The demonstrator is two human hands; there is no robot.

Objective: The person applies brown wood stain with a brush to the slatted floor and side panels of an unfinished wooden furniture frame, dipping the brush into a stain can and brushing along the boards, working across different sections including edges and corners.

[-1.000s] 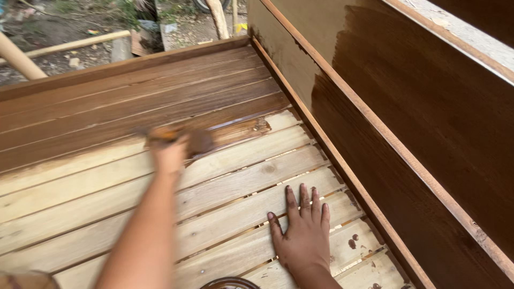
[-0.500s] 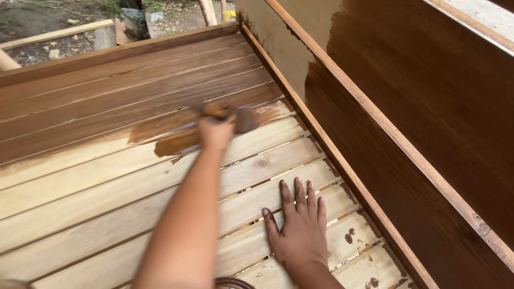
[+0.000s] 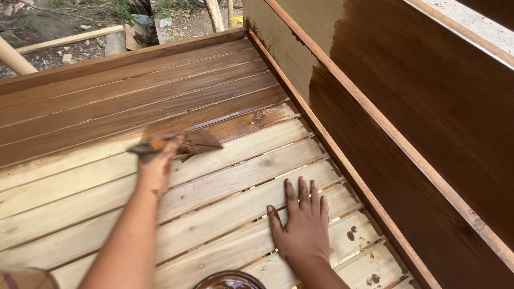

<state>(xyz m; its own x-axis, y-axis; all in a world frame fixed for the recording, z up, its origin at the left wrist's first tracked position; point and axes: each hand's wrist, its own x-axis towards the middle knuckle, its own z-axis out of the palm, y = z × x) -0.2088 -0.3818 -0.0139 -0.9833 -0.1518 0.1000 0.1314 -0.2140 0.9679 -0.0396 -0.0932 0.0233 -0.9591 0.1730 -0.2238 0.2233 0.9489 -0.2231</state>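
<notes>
Head view, observed from nearest to farthest, with the slatted wooden panel (image 3: 225, 214) as the reference. At the panel's near edge, bottom centre, the rim of a round container of dark brown stain (image 3: 227, 280) shows, partly cut off. Just beyond it, the right hand (image 3: 302, 230) lies flat on the bare, pale slats, palm down, fingers spread and fully extended, holding nothing. Its fingers are smeared with stain. A few dark drips (image 3: 351, 234) mark the slats just right of this hand, toward the panel's right rail.

Farther up the panel, left of centre, the left hand (image 3: 158, 163) is closed around the handle of a paintbrush (image 3: 179, 144). The grip is firm, with the fingers wrapped over the handle. The bristles point right and rest on the slats at the boundary between stained and unstained wood.

Beyond the brush, the far slats (image 3: 134, 96) of the panel are coated dark brown up to the far rail. Along the panel's right side stands an upright board (image 3: 428, 118), mostly stained dark, with a pale unstained patch at its far end. Past the panel's far rail lie bare ground, debris and loose timber lengths (image 3: 69, 38).
</notes>
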